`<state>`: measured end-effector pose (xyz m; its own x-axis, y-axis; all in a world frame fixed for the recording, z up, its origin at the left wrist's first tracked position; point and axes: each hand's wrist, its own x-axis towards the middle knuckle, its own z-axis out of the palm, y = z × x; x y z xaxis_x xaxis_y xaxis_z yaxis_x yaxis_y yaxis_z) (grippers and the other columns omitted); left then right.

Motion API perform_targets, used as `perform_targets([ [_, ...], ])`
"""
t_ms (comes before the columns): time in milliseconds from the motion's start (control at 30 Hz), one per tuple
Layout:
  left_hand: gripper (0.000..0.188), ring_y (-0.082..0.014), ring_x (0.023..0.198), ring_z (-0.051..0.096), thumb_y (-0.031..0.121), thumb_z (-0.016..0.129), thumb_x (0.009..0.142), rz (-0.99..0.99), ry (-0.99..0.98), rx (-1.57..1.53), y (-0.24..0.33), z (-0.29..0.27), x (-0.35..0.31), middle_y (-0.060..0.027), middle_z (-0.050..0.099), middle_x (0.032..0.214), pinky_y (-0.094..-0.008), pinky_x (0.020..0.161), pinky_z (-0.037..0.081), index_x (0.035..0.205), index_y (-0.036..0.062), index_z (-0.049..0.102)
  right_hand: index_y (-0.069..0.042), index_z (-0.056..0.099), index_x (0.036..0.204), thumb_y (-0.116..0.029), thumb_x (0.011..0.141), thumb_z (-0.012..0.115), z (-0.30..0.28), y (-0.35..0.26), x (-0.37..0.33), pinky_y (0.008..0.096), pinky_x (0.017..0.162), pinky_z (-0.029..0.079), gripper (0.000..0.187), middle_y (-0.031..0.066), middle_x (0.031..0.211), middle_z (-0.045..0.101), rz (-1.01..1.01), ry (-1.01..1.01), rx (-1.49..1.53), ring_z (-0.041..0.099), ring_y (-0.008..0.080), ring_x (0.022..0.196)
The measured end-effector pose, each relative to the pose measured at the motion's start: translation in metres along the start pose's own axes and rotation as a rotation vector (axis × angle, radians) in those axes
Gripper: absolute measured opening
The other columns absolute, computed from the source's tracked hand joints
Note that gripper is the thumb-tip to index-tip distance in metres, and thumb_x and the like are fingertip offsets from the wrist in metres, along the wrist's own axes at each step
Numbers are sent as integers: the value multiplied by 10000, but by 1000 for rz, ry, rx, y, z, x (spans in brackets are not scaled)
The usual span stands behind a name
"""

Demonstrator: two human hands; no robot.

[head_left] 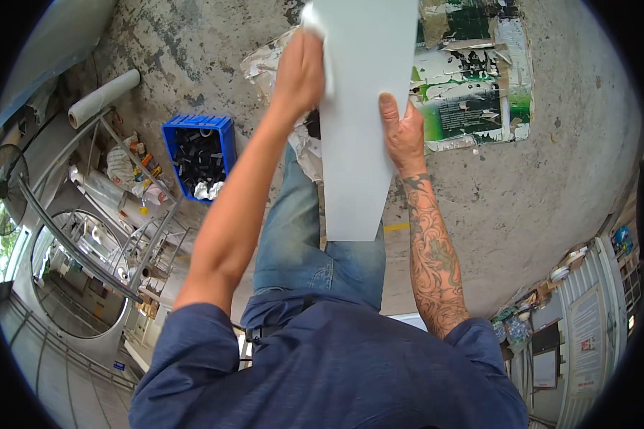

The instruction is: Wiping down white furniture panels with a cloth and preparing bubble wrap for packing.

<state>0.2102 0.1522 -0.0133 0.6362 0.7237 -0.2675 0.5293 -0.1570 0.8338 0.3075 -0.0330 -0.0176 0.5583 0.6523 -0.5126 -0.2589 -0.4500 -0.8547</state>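
Note:
A long pale grey panel [358, 143] stretches from over my thighs to the top of the view, its near end cut at a slant on the right. My left hand [300, 75] is closed on a white cloth [312, 20], partly blurred, at the panel's left edge. Gripping the right edge, my right hand [403, 137] lays its thumb on the top face while its other fingers go out of sight underneath. Torn, paint-flaked cardboard [472, 79] lies on the floor beneath and to the right of the panel.
To the left on the concrete floor [572, 136] stands a blue crate [229, 143] of small black parts, with crumpled white pieces at its near end. Beyond it are a metal frame rack [114, 132], a white roll [104, 99] and a fan [6, 182]. Shelving with clutter lines the right.

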Motion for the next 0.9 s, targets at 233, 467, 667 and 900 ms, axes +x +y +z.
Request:
perform_targets([
  [233,451,-359,1287,525,201,306,1073,-139,-68,-156,-22,34,-157,-250,551,1346,-390,1090,385,1445,-40,391,45,636,1169,-539,993,557,-7,8,-3,294,801,508,616,75,996,702,-2,-7,-69,607,137,884],
  [467,358,-419,1123,594,217,355,1068,-520,-244,-238,-19,42,-259,-270,620,1183,-453,946,462,1249,-36,533,38,661,1111,-563,961,596,-4,2,0,309,789,522,622,100,941,715,25,0,-54,634,154,849],
  [667,376,-347,702,570,288,364,1064,-108,73,-83,14,7,-105,-215,570,763,-442,672,443,924,-19,532,68,644,1070,-588,981,537,-9,-35,25,308,771,529,670,93,909,707,-22,-11,-47,641,157,810],
  [900,435,-265,787,564,344,361,1073,-130,36,-180,82,-36,-36,-195,610,857,-399,773,462,986,-25,575,85,649,1090,-553,1012,498,-22,-130,30,291,708,531,660,108,912,703,148,-146,38,644,149,783],
])
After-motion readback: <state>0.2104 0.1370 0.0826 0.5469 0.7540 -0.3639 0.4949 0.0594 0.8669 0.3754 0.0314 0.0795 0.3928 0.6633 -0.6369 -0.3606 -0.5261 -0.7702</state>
